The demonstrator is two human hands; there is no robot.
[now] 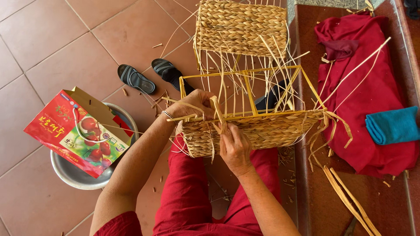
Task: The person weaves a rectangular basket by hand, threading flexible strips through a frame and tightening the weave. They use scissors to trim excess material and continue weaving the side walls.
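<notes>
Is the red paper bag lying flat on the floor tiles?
No, the red paper bag rests on top of the round metal basin, which stands on the tiled floor.

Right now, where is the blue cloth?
In the head view, the blue cloth lies folded at the far right, on the red cloth, right of the basket.

Both hands (192, 105) (235, 146) curled, fingers pinching

Terracotta tiled floor (52, 48), daylit; dark red bench (315, 192), perhaps stone
</notes>
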